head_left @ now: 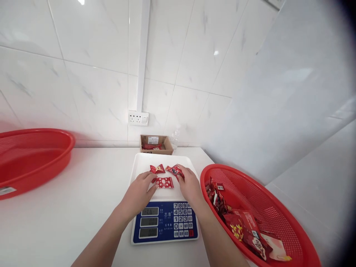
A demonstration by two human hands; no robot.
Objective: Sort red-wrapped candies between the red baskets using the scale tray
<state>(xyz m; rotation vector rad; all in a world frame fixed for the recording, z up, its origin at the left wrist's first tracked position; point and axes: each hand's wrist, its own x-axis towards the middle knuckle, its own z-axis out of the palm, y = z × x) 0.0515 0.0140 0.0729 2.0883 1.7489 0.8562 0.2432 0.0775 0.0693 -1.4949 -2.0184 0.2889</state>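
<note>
On the white pan of a digital scale lie small red snack packets. My left hand pinches the left end of a red packet with white dots. The fingers of my right hand are closed around the right end of a red packet with dark lettering, partly hidden by them. Just behind the dotted one, a red packet with a pale print rests close to my left fingertips. The scale's blue panel has lit-grey displays and a keypad.
A large red basket with several snack packets stands at the right, beside my right forearm. Another red basket sits at the left. Behind the scale is a cardboard box with red packets, near a wall socket.
</note>
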